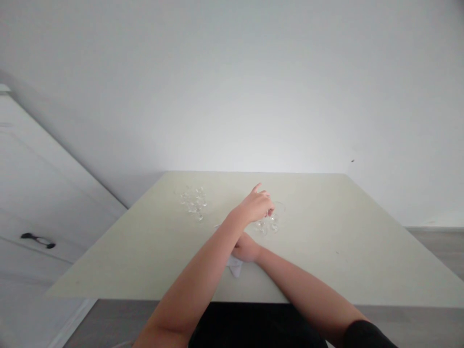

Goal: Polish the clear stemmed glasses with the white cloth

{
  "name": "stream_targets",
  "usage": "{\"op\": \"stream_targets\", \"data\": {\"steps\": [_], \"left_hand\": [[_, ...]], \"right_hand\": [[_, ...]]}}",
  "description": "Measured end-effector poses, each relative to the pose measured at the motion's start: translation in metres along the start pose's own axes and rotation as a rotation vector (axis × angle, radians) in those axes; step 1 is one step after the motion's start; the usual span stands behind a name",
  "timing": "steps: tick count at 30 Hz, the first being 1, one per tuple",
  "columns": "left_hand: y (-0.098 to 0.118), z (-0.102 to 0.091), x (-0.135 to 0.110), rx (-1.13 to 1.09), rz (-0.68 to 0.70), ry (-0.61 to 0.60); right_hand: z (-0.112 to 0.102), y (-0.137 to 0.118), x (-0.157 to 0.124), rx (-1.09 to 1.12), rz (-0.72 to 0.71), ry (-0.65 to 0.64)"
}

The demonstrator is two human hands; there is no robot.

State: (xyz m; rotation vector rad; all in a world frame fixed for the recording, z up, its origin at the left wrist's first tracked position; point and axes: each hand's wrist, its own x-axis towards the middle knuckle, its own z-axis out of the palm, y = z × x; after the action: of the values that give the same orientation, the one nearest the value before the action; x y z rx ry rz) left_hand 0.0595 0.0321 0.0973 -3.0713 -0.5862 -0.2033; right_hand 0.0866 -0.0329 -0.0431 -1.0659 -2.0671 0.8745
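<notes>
My left hand [257, 206] reaches across to the right, over my other wrist. Its thumb and fingertips are pinched together at a small pile of clear crystal beads [267, 224], with one finger sticking up. A clear bead seems to be in the pinch, though its outline is hard to see. Closed below the left forearm, my right hand [247, 247] grips a white cloth [235, 268], whose corner hangs toward me. The forearm covers the right fingertips and part of the cloth. A second, looser pile of clear crystal beads [195, 200] lies farther left.
The pale table [326, 232] stands against a white wall [253, 96]. At the left is a white cabinet [43, 193] with a dark handle [38, 240]. A thin clear strand curves out beside the right-hand pile.
</notes>
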Motion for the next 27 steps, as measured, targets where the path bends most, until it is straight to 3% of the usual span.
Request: {"op": "stream_targets", "data": {"steps": [8,16,21,27], "left_hand": [[-0.044,-0.025,-0.055,-0.02,-0.276,0.059],[-0.092,-0.031,-0.11,0.064,-0.532,-0.05],[-0.104,-0.033,-0.121,0.063,-0.573,-0.112],[-0.099,-0.036,-0.118,0.058,-0.655,-0.156]], "right_hand": [[-0.001,-0.004,0.0,-0.034,0.031,0.003],[-0.003,-0.01,0.0,-0.042,0.053,-0.008],[-0.004,-0.011,0.0,-0.067,0.071,0.0],[-0.004,-0.009,0.0,-0.054,0.064,-0.004]]}}
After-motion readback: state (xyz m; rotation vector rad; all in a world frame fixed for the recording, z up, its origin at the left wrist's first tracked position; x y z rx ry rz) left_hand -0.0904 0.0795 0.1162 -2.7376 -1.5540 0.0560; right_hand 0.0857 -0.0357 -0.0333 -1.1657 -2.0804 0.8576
